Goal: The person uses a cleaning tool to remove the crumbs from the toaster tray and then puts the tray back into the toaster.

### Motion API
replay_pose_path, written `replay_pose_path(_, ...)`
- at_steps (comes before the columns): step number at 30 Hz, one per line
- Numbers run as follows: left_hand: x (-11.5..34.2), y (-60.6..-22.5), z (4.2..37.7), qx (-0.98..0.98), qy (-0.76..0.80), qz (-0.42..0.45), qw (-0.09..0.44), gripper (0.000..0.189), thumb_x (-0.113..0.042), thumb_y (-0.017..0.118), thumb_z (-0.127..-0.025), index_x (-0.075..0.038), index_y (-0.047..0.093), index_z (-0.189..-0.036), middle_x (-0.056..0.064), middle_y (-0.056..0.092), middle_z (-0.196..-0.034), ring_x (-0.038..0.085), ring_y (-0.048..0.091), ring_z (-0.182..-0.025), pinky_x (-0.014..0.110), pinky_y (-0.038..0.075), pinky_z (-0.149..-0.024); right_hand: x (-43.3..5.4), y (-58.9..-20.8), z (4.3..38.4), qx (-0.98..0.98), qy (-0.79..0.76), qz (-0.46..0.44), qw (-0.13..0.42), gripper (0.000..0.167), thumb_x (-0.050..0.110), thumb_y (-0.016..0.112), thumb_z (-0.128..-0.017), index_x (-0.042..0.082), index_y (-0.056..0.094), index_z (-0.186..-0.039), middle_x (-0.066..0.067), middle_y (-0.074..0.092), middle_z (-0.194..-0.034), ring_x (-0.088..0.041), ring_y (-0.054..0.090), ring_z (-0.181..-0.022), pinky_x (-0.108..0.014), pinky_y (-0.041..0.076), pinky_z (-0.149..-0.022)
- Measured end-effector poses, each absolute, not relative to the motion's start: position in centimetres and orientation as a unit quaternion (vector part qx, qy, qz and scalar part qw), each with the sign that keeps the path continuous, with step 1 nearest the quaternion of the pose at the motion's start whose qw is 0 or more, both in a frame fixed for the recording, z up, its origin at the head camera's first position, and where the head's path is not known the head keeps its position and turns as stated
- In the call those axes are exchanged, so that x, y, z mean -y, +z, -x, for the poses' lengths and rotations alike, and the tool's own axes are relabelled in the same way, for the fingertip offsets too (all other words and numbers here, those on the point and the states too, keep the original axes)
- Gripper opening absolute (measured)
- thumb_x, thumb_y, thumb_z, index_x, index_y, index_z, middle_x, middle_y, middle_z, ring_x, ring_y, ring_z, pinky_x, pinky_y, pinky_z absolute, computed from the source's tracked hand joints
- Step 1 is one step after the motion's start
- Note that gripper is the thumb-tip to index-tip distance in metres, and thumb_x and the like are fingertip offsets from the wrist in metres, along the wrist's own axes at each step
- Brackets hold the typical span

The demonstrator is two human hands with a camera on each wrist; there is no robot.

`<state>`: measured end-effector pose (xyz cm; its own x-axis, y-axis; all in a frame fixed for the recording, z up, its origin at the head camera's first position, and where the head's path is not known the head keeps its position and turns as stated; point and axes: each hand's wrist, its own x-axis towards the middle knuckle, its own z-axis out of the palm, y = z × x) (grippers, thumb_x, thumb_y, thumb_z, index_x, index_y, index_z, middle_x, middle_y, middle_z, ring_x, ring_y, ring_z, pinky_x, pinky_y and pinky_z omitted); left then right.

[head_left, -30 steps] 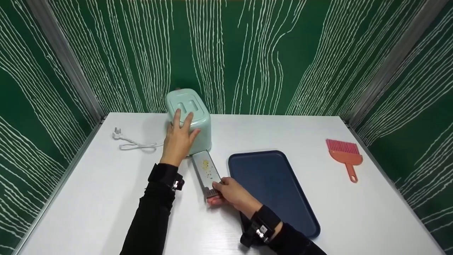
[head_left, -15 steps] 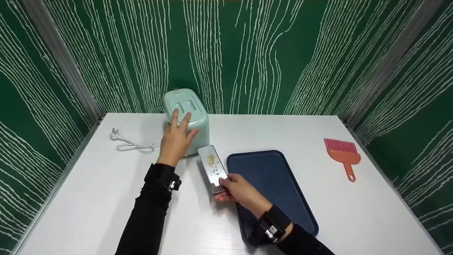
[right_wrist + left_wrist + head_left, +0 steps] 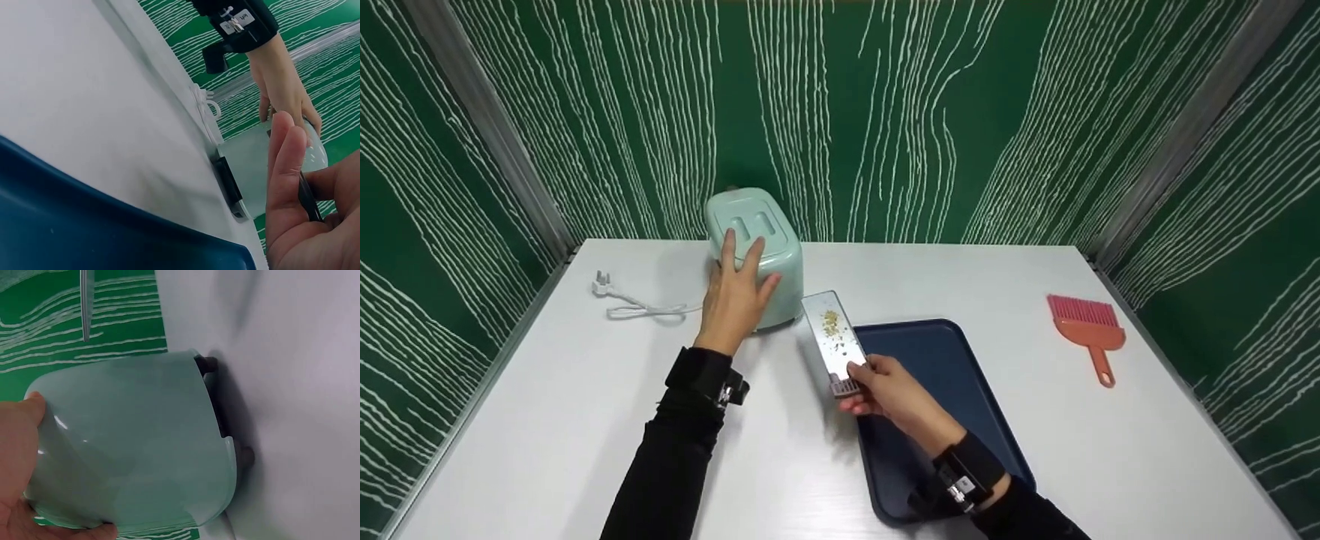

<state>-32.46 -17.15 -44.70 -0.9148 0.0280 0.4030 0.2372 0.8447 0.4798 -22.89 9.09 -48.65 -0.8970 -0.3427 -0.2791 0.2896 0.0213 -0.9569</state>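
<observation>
A mint-green toaster [image 3: 780, 289] with a lid on top stands at the back left. My left hand [image 3: 731, 300] rests on it, fingers spread over the lid's near edge and side; in the left wrist view the thumb lies on one corner of the toaster [image 3: 135, 439]. My right hand [image 3: 896, 394] pinches a flat metal crumb tray [image 3: 819, 319] by its slotted end, thumb on top and fingers beneath. Yellowish crumbs [image 3: 831, 324] lie on the tray. It is held above the table, in front of the toaster. In the right wrist view the crumb tray [image 3: 308, 197] shows edge-on.
A dark blue serving tray [image 3: 945, 375] lies under the right forearm. An orange-handled brush [image 3: 1091, 330] with pink bristles sits at the right. The toaster's white cord and plug [image 3: 641, 306] lie at the left. Green walls enclose the white table [image 3: 780, 480].
My right hand has drawn the crumb tray out from the toaster's base, lifted it and moved it to the right. My left hand stays on the toaster.
</observation>
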Motion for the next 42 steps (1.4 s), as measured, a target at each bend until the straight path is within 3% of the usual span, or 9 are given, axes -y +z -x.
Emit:
replay_pose_path(8, 16.1, -44.2, 30.8, 0.935, -0.289, 0.091, 0.186, 0.074, -0.034, 0.070, -0.105, -0.020, 0.035, -0.169, 0.033, 0.001, -0.176, 0.073, 0.016, -0.153, 0.074, 0.045, -0.113, -10.9, -47.8, 23.4, -0.684, -0.702, 0.013, 0.200, 0.036, 0.015, 0.047, -0.115, -0.013, 0.046, -0.138, -0.010, 0.071, -0.093, -0.008, 0.071, -0.067, -0.018, 0.057, -0.062)
replay_pose_path(14, 15.5, -43.8, 29.4, 0.942, -0.276, 0.083, 0.174, 0.074, -0.038, 0.070, -0.105, -0.021, 0.036, -0.168, 0.034, 0.003, -0.175, 0.070, 0.012, -0.155, 0.077, 0.030, -0.122, -12.0, -47.1, 23.8, -0.684, -0.705, 0.006, 0.188, 0.037, 0.016, 0.047, -0.115, -0.012, 0.044, -0.139, -0.010, 0.069, -0.094, -0.010, 0.072, -0.069, -0.020, 0.059, -0.065)
replay_pose_path(20, 14.1, -42.9, 27.4, 0.938, -0.289, 0.095, 0.167, 0.070, -0.041, 0.070, -0.104, -0.020, 0.043, -0.166, 0.033, 0.012, -0.175, 0.071, 0.012, -0.154, 0.078, 0.031, -0.120, -13.0, -46.6, 23.9, -0.691, -0.701, 0.007, 0.175, 0.028, 0.017, 0.045, -0.116, -0.007, 0.046, -0.128, -0.008, 0.068, -0.092, -0.008, 0.070, -0.068, -0.019, 0.059, -0.065)
replay_pose_path(25, 12.7, -42.5, 25.7, 0.925, -0.318, 0.138, 0.157, 0.067, -0.042, 0.069, -0.105, -0.017, 0.047, -0.163, 0.032, 0.026, -0.172, 0.060, 0.027, -0.157, 0.071, 0.037, -0.122, -13.5, -46.4, 23.9, -0.695, -0.700, 0.001, 0.164, 0.028, 0.017, 0.044, -0.116, -0.008, 0.047, -0.130, -0.007, 0.068, -0.090, -0.008, 0.069, -0.067, -0.019, 0.058, -0.064)
replay_pose_path(29, 11.7, -42.6, 25.0, 0.913, -0.348, 0.161, 0.138, 0.067, -0.043, 0.066, -0.106, -0.017, 0.046, -0.163, 0.030, 0.044, -0.164, 0.050, 0.046, -0.151, 0.066, 0.042, -0.121, -13.9, -46.3, 23.9, -0.692, -0.704, -0.002, 0.159, 0.030, 0.018, 0.044, -0.116, -0.008, 0.046, -0.131, -0.006, 0.069, -0.089, -0.008, 0.068, -0.066, -0.019, 0.058, -0.063)
replay_pose_path(34, 10.9, -43.5, 24.8, 0.907, -0.366, 0.168, 0.125, 0.066, -0.044, 0.064, -0.107, -0.011, 0.047, -0.162, 0.023, 0.059, -0.152, 0.046, 0.055, -0.142, 0.061, 0.043, -0.120, -14.1, -46.2, 23.8, -0.698, -0.701, -0.002, 0.147, 0.028, 0.020, 0.046, -0.116, -0.007, 0.048, -0.126, -0.004, 0.069, -0.086, -0.006, 0.067, -0.063, -0.019, 0.056, -0.060)
replay_pose_path(42, 9.5, -44.8, 24.9, 0.884, -0.431, 0.165, 0.072, 0.061, -0.045, 0.060, -0.109, -0.007, 0.051, -0.156, 0.015, 0.073, -0.110, 0.033, 0.070, -0.106, 0.051, 0.056, -0.094, -14.1, -45.7, 23.6, -0.717, -0.684, -0.001, 0.134, 0.031, 0.022, 0.047, -0.116, -0.006, 0.050, -0.129, -0.003, 0.069, -0.088, -0.007, 0.065, -0.066, -0.020, 0.053, -0.059)
